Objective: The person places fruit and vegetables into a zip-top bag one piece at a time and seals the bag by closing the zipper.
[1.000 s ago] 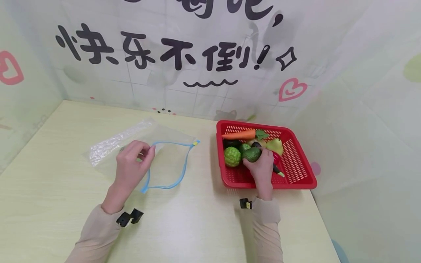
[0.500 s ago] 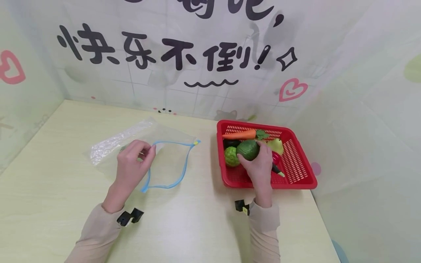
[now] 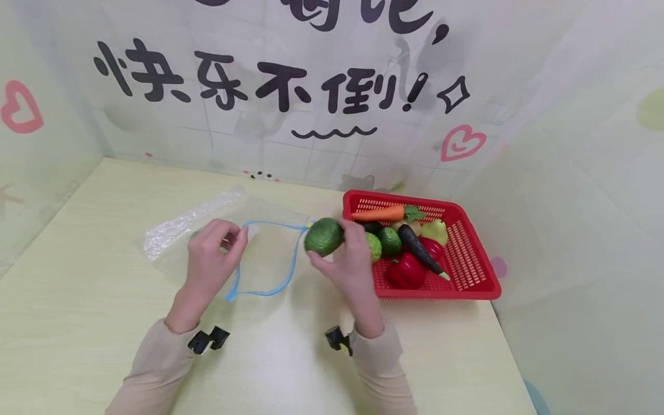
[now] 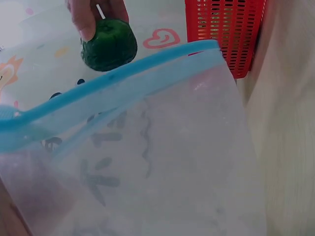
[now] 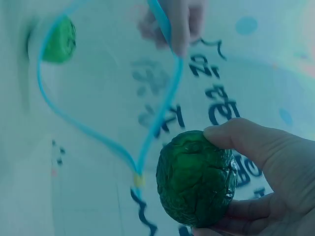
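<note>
Pale table [image 3: 280, 357]; curled hands [image 3: 210, 251] [image 3: 350, 262] hold bag [image 4: 172, 152], green fruit [image 3: 324, 237].

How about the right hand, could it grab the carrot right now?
Probably not: the right hand is gripping a round green vegetable. The carrot itself looks easy to get at, lying uncovered along the far side of the red basket.
</note>
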{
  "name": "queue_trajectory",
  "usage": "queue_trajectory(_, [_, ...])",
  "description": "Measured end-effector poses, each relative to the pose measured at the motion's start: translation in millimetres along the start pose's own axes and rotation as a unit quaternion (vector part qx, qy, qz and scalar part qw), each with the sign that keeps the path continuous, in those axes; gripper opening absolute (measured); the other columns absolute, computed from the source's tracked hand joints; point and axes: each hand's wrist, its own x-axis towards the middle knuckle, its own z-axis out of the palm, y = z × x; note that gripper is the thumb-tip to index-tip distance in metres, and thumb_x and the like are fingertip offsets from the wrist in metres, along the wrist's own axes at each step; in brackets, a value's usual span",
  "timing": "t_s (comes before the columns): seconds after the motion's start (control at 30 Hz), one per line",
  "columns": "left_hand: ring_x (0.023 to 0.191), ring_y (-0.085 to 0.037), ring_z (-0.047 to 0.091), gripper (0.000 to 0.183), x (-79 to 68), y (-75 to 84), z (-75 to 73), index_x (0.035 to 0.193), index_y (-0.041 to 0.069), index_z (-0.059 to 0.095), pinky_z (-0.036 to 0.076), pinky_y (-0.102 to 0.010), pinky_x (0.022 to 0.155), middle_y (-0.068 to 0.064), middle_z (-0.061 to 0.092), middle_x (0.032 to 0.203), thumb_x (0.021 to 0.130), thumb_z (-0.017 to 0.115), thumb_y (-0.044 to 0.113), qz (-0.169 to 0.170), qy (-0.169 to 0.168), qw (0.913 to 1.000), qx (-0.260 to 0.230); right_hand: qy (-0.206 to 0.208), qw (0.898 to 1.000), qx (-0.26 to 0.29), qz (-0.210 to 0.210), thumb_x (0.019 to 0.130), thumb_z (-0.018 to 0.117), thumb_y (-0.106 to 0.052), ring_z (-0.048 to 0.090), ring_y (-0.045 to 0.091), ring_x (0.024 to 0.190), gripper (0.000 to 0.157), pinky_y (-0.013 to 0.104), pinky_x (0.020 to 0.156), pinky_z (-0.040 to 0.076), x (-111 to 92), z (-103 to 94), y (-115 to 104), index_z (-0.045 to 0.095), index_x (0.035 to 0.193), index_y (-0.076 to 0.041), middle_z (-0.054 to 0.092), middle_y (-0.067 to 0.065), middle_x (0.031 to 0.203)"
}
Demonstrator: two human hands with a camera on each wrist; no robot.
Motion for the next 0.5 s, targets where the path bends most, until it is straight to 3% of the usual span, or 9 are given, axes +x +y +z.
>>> queue_trajectory(0.2, [0.051,-0.022,0.056,0.011,-1.2,0.2,-2.1,0.067,-0.002,0.056,0.042,-0.007,0.052,-0.010,0.055,0.062,0.076,0.062,-0.006,0.004,-0.002,1.0000,0.007,-0.067,0.996,0.019,-0.048,0.066,0.084,-0.023,0.055,0.022,0.100,0.065,0.029,0.082,0.052,-9.5,35.4,-24.9,0.052,0.118,0.002,0.056,0.013,0.112])
queue_trajectory(0.4, [0.053,-0.020,0.057,0.009,-2.2,0.3,-4.6,0.070,-0.003,0.057,0.049,-0.020,0.046,-0.011,0.057,0.065,0.076,0.062,-0.004,0.026,-0.030,0.9989,0.023,-0.139,0.987,-0.005,-0.075,0.069,0.082,-0.025,0.055,0.022,0.100,0.065,0.020,0.080,0.050,-1.5,74.3,-32.5,0.052,0.119,0.004,0.055,0.014,0.114])
queue_trajectory(0.5, [0.053,-0.019,0.057,0.007,-3.4,0.8,-4.3,0.070,-0.003,0.058,0.049,-0.026,0.044,-0.011,0.057,0.065,0.074,0.063,-0.005,0.039,-0.032,0.9984,0.023,-0.164,0.983,-0.033,-0.072,0.071,0.080,-0.028,0.056,0.020,0.090,0.050,0.018,0.071,0.049,9.3,94.0,-34.4,0.058,0.106,0.001,0.059,0.010,0.098])
